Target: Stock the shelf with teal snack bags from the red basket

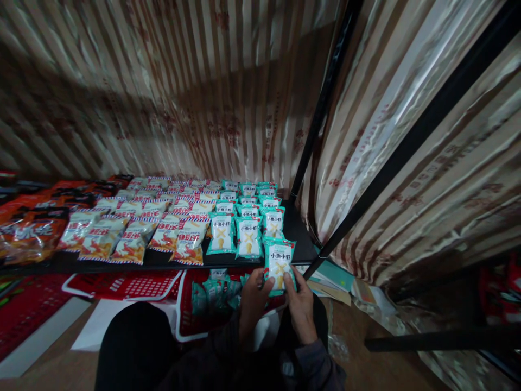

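Between my two hands is a teal and white snack bag [280,263], upright with its printed front facing me. My left hand [255,293] grips its lower left side, and my right hand [299,301] grips the lower right, thumbs on the front. The bag is at the front edge of a black shelf [303,239]; whether it touches the shelf I cannot tell. Just behind it stand rows of matching teal bags [249,236]. Below my left hand, a red basket [185,320] holds several more teal bags [215,293].
White and red snack bags [134,239] and orange bags [28,233] line the shelf to the left. Another red basket [122,285] lies under the shelf. Black posts [325,98] rise at the right, before striped curtain-like sheeting [195,81]. Papers and flat packages [331,274] lie right.
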Demonstrator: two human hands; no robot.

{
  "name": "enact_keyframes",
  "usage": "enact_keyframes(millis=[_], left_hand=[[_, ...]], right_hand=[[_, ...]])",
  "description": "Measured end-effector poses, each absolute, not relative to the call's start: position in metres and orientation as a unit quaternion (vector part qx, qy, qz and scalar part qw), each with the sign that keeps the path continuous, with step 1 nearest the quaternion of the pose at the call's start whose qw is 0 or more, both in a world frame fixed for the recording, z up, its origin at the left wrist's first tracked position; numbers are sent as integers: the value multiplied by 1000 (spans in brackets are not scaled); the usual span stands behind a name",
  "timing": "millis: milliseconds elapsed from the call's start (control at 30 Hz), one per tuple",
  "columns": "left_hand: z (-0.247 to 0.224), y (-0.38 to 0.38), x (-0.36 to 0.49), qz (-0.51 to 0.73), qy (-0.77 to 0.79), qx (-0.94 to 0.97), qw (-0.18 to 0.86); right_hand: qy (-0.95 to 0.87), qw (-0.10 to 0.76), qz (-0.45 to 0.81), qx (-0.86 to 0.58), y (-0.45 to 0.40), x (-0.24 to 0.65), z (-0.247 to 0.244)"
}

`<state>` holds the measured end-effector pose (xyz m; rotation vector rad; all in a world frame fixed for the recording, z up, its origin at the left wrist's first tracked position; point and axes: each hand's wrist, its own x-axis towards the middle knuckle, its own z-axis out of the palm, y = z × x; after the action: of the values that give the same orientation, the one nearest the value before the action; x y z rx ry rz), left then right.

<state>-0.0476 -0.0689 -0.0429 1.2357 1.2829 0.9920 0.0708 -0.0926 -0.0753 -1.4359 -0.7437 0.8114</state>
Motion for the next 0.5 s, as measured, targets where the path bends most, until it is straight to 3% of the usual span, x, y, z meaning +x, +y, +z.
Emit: enact_keyframes(millis=[200,500], left_hand=[[-25,-33,-18,422,536,531,502],[37,50,41,392,522,633,416]], right_hand=[[-345,636,282,-630,-64,95,-43],[-442,642,115,-617,31,149,11]])
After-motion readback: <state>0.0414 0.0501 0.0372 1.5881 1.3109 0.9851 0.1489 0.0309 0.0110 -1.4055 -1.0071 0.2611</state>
